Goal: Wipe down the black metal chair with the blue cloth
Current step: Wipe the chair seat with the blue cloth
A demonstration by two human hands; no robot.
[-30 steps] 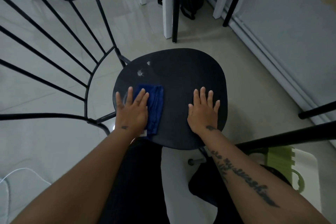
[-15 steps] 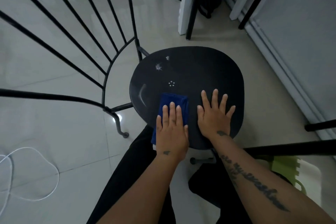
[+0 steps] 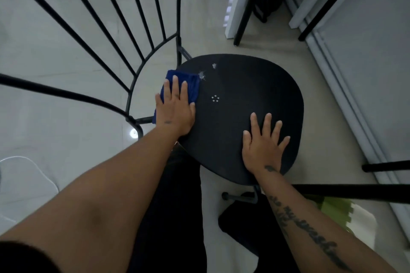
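The black metal chair has a round seat point(image 3: 241, 104) in the middle of the view and a fan-shaped barred backrest point(image 3: 124, 35) to its left. A folded blue cloth point(image 3: 190, 85) lies on the seat's left rear edge. My left hand point(image 3: 174, 109) presses flat on the cloth, fingers spread. Two small pale marks point(image 3: 202, 74) sit on the seat just right of the cloth. My right hand point(image 3: 263, 144) rests flat on the seat's near right part, fingers apart, holding nothing.
White table legs point(image 3: 236, 0) and black legs point(image 3: 244, 13) stand behind the chair. A grey wall with skirting point(image 3: 355, 73) runs along the right. Black bars point(image 3: 355, 193) cross at lower right above a green and white object point(image 3: 332, 208). A white cable point(image 3: 33, 166) lies on the floor, left.
My left hand has slid the cloth from the near middle of the seat to its left rear edge, beside the pale marks. My right hand has stayed flat on the seat.
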